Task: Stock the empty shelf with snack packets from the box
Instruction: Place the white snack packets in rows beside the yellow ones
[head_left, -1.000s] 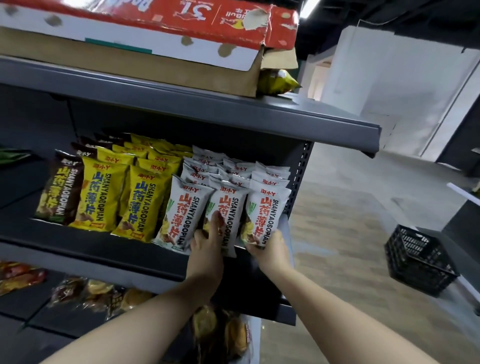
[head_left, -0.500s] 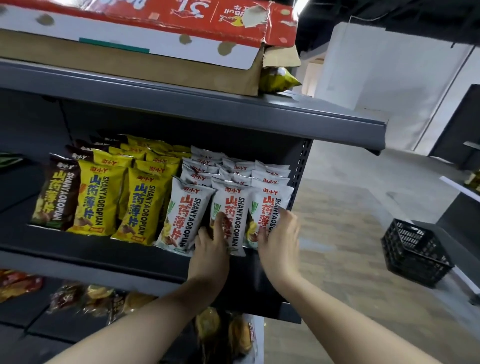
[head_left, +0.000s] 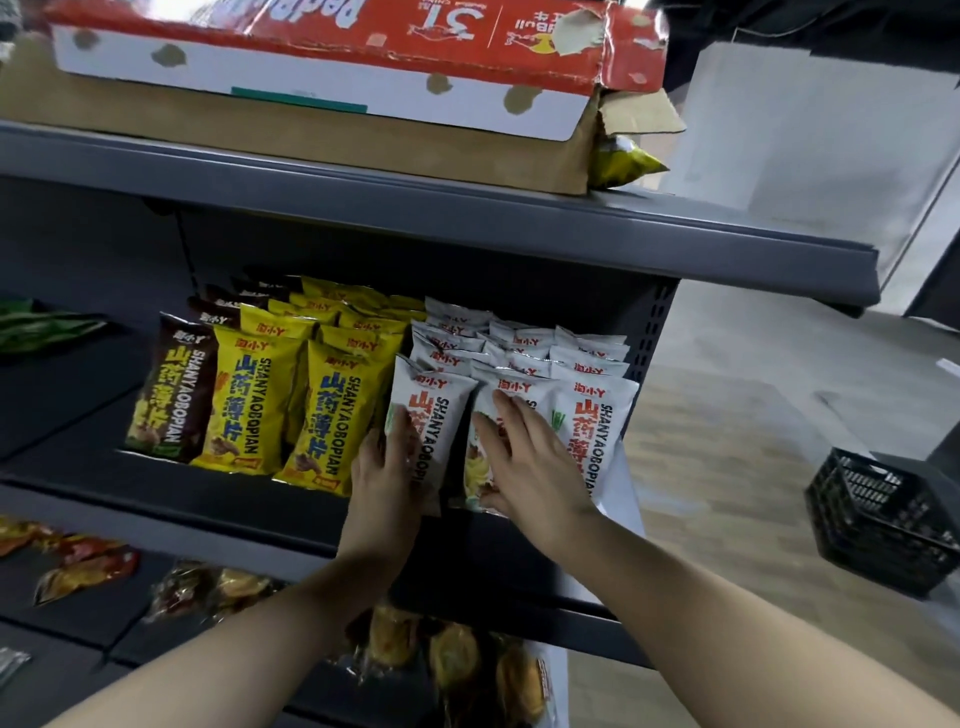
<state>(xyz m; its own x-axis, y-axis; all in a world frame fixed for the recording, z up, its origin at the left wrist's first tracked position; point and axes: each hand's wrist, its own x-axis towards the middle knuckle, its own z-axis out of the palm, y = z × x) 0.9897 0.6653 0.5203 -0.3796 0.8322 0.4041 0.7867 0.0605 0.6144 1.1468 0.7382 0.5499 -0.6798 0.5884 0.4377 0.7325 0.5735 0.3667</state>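
**Hands shifting left along the white packets**

The right hand (head_left: 530, 462) is now lying, fingers straight, on the middle white packet (head_left: 488, 415), off the right one. The left hand (head_left: 384, 467) is pressing the left white packet (head_left: 436, 415) on the shelf (head_left: 208, 499).

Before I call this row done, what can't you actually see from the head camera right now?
- Middle white packet: its print and lower edge, covered by the right hand.
- Left white packet: its left edge, behind the left hand.
- Box on the top shelf: inside hidden by its walls; top cut by the frame.
- Rear packets: how many, since the front rows hide them.
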